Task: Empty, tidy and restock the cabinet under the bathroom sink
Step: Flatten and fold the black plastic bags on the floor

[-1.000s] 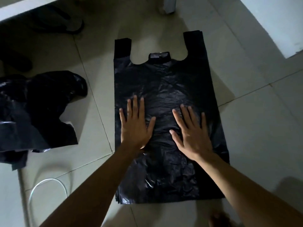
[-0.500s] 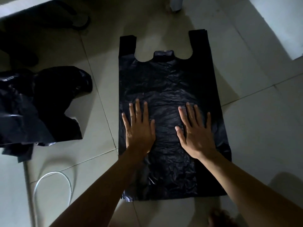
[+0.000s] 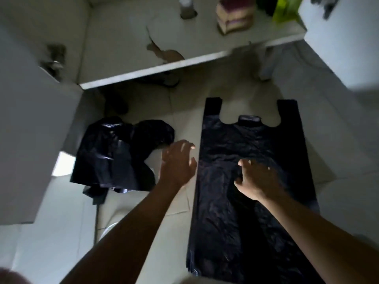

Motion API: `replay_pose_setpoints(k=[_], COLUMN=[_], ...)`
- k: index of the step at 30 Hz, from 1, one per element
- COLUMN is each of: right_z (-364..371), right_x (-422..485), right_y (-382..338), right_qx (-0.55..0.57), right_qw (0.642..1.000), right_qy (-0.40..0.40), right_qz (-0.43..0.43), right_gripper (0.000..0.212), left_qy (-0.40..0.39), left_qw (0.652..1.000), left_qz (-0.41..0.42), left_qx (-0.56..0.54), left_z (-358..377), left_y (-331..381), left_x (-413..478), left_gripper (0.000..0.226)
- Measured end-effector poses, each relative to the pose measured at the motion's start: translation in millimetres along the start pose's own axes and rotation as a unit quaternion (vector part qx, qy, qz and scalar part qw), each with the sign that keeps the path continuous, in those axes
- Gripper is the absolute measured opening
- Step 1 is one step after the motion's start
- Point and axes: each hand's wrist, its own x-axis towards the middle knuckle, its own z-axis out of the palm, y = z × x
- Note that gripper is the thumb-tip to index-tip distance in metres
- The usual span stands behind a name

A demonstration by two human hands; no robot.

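Note:
A flattened black plastic bag (image 3: 252, 144) lies on the tiled floor, handles pointing toward the cabinet. My right hand (image 3: 256, 179) rests on its middle with fingers spread and slightly bent. My left hand (image 3: 177, 162) hovers over bare tile just left of that bag, fingers loose, holding nothing. A crumpled heap of black bags (image 3: 117, 154) lies further left. The open cabinet's floor board (image 3: 143, 48) shows at the top, with a torn patch in its surface.
An open white cabinet door (image 3: 30, 130) stands at the left. A pipe (image 3: 187, 9), a small box (image 3: 233, 17) and a green bag (image 3: 286, 9) sit at the cabinet's back. Another white door (image 3: 344, 44) is at the right. A white cord (image 3: 108, 228) lies on the floor.
My left hand has come off the flat bag and moved left toward the crumpled bags. The view has tilted up, showing the cabinet. My right hand stays on the flat bag.

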Motion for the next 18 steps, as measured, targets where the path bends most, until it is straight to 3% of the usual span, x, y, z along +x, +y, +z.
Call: replay_pose_setpoints(k=[2,4,7,10,13,18], right_z=[-21,-33,-33,-15,14,39], right_x=[13,20,19,12,0,-8], right_y=[-39,-85,-145,-192,-220,-235], right_qx=[0.067,0.128,0.182,0.191,0.161,0.188], right_qw=[0.995,0.982,0.958,0.946,0.953,0.964], right_qy=[-0.026,-0.055,-0.112,-0.144,-0.127,-0.007], right_qz=[-0.064,-0.127,-0.190,-0.219,-0.224,-0.189], right_gripper=[0.044,0.040,0.047,0.065,0.085,0.081], left_qy=[0.082,0.110,0.006,-0.112,-0.099,-0.003], left_qw=[0.990,0.971,0.945,0.922,0.928,0.948], left_qz=[-0.105,-0.206,-0.318,-0.355,-0.344,-0.316], left_qx=[0.037,0.061,0.080,0.112,0.102,0.029], left_z=[-53,-98,-121,-118,-107,-109], left_y=[-32,-65,-101,-117,-122,-118], left_x=[17,15,-7,-31,-42,-43], left_gripper=[0.032,0.034,0.069,0.087,0.060,0.024])
